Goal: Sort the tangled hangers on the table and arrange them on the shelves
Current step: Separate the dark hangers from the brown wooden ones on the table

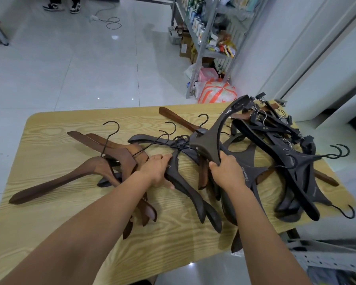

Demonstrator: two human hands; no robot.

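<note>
While right hand (227, 171) grips near end of grey hanger (209, 140), long axis rises away toward black pile (292, 153) right of it. Left hand (156, 171) clamps dark hanger (191, 194) just left of it on table (60, 124). Brown hangers (119, 149) farther left. Hands apart.

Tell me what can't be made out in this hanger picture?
Head view only:
- Count in the black hanger pile: hangers overlap one another.
- Labels on the shelf goods: too small, blurred.
- Fingertips of the right hand: curled behind the grey hanger.
- Palm of the left hand on the dark brown hanger: hidden by its own back.
</note>
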